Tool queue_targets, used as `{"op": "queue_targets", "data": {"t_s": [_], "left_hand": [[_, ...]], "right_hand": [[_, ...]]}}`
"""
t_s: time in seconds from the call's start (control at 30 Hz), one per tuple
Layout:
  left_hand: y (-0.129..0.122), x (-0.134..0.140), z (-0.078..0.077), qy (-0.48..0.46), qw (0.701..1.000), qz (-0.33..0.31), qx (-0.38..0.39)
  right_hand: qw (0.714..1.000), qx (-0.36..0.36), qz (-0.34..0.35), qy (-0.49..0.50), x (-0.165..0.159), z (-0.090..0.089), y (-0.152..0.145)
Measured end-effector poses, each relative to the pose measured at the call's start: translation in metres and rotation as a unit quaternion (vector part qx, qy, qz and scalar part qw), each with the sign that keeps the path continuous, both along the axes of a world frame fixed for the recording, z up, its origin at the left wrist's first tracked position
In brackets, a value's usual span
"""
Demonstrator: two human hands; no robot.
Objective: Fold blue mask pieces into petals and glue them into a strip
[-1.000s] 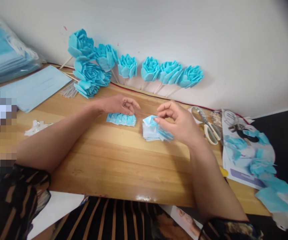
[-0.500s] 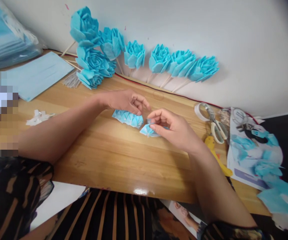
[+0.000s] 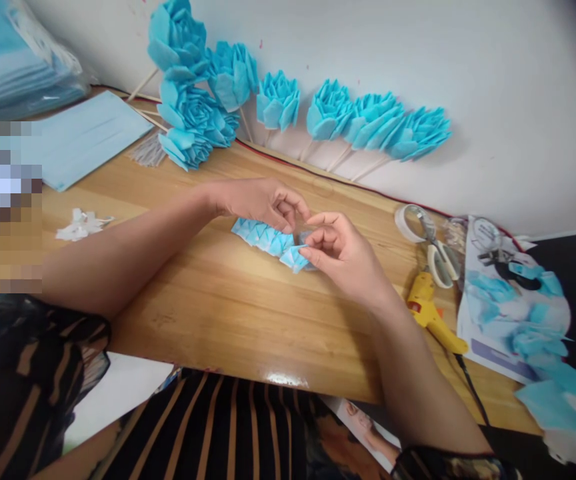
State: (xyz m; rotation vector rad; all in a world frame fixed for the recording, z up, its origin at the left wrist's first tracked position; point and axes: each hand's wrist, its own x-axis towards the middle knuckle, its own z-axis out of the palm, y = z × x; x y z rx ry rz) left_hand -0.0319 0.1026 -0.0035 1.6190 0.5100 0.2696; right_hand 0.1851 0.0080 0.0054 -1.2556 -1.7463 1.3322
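Observation:
On the wooden table lies a row of small folded light-blue pieces (image 3: 262, 236), overlapping in a zigzag. My left hand (image 3: 268, 202) arches over its back edge, fingers loosely bent and apart, the thumb tip at the row's right end; whether it touches the row I cannot tell. My right hand (image 3: 342, 257) is closed, thumb and fingers pinching a folded blue piece (image 3: 294, 259) at the right end of the row. Something translucent shows beneath the right fingers, partly hidden. The fingertips of both hands nearly meet.
Several blue flowers on sticks (image 3: 329, 110) lean against the wall. A yellow glue gun (image 3: 432, 313), scissors (image 3: 441, 257) and a tape roll (image 3: 411, 223) lie right, beside a printed bag (image 3: 513, 293). White scraps (image 3: 81, 225) and a flat blue sheet (image 3: 93, 140) are left.
My right hand has brought the folded blue piece leftward against the end of the row. The left hand keeps its place over the row. The view has shifted slightly.

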Motion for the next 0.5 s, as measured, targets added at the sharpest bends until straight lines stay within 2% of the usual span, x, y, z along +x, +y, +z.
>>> {"op": "queue_targets", "data": {"t_s": [0.5], "left_hand": [[-0.0003, 0.0002, -0.0018, -0.040, 0.999, -0.001, 0.014]], "right_hand": [[1.000, -0.010, -0.026, 0.005, -0.0033, -0.0031, 0.0023]]}}
